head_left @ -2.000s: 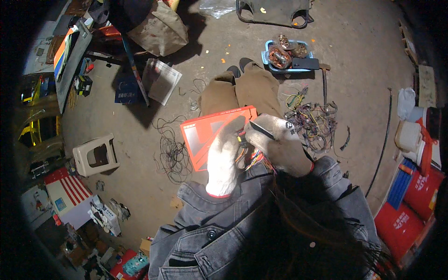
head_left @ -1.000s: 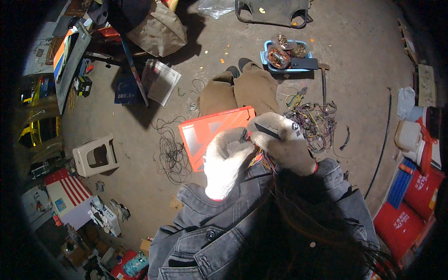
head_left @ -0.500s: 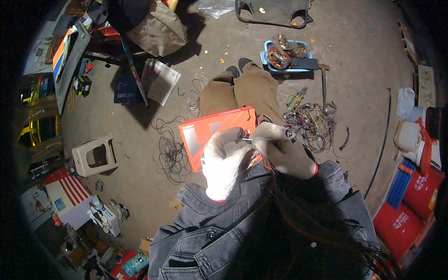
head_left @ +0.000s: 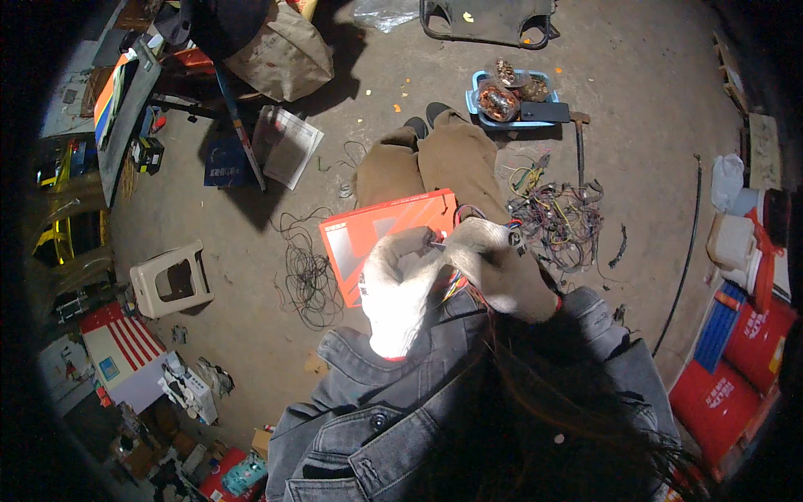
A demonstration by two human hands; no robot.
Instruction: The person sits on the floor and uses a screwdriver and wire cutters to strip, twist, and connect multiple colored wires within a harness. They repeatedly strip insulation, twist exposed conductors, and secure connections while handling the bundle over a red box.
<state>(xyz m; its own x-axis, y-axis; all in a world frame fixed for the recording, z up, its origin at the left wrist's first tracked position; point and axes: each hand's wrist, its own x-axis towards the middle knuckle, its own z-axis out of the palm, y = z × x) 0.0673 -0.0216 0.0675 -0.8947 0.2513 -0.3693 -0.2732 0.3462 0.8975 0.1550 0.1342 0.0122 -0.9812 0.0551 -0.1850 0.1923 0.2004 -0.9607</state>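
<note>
Both my hands wear white knit gloves and meet over my lap. My left hand point(head_left: 397, 293) is closed in a pinch on a small dark piece whose kind I cannot make out. My right hand point(head_left: 506, 272) is closed against its fingertips, with a bundle of coloured wires point(head_left: 457, 286) coming out below it. More wire loops show above the right hand. Under the hands, a flat orange-red box point(head_left: 355, 230) with a pale grey pattern lies across my thighs. The fingers hide most of what is between them.
A tangled heap of wires point(head_left: 556, 213) lies right of my legs, beside a hammer point(head_left: 580, 155). Beyond is a blue tray point(head_left: 477, 109) holding bags and a phone point(head_left: 545, 112). Thin black wire point(head_left: 309, 276) coils at left, near a beige stool point(head_left: 201, 276). Red containers point(head_left: 719, 406) stand far right.
My right hand has moved slightly left and up, closing in on the left fingertips. A thin pale strip seen between the hands is now mostly covered. The left hand has barely moved.
</note>
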